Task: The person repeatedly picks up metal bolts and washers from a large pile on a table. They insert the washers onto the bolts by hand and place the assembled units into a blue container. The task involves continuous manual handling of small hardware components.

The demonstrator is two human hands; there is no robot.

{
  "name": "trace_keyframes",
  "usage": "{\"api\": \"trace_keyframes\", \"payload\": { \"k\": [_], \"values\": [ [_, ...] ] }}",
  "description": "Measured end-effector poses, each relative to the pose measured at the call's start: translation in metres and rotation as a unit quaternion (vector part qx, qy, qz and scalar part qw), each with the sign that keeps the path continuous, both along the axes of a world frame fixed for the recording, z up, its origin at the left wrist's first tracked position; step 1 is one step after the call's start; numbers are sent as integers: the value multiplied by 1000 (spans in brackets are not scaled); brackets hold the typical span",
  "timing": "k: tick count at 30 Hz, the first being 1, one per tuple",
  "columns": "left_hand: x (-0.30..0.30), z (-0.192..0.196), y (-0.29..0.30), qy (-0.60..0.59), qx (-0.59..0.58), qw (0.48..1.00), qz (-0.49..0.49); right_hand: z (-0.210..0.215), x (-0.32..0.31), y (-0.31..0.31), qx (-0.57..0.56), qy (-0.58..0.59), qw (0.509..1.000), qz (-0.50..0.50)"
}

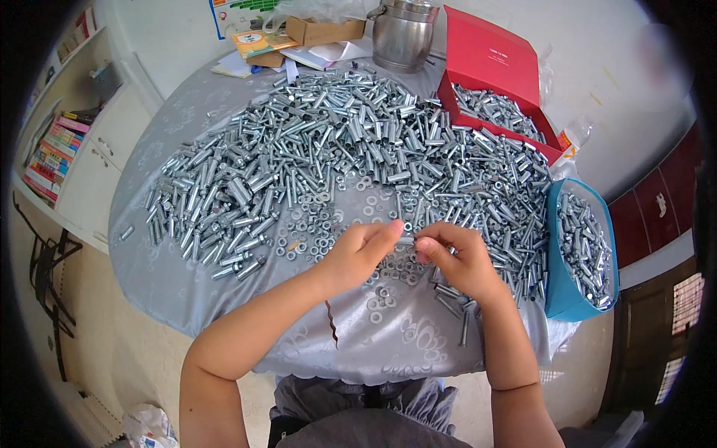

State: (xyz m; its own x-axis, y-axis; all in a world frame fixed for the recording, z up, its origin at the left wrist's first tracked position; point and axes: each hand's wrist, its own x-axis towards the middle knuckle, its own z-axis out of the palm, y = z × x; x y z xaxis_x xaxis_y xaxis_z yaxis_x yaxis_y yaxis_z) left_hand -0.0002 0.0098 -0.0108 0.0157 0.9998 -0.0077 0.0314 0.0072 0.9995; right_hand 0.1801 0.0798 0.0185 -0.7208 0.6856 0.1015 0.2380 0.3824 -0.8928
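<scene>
A rounded counter [153, 280] is wearing a silver-grey patterned cloth [429, 358]. Across its far and right parts, a broad heap of metal sleeves and bolts [321, 134] is spreading. Flat washers [302, 222] are lying loose around the middle. A steel pot [403, 37] is standing at the back near some papers [340, 51]; an open red box [485, 71] and a blue bin [571, 305] are standing toward the right.

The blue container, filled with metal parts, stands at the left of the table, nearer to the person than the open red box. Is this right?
Wrong side: in the head view, the blue container stands at the right of the table, filled with metal parts and nearer than the open red box.
</scene>
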Motion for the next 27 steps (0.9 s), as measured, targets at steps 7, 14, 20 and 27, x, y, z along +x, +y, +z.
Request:
{"api": "trace_keyframes", "payload": {
  "k": [7,14,20,27],
  "values": [
    [-1,5,-2,1,-4,1000,-23,7,-6,-7,75,23,997,8],
    [1,6,-2,8,-6,999,-37,11,-4,-4,47,-58,997,20],
    [0,1,-1,-20,-13,999,-32,10,-3,-5,76,-56,995,35],
    [1,8,-3,-14,9,999,-32,5,1,0,64,-45,996,46]
  ]
}}
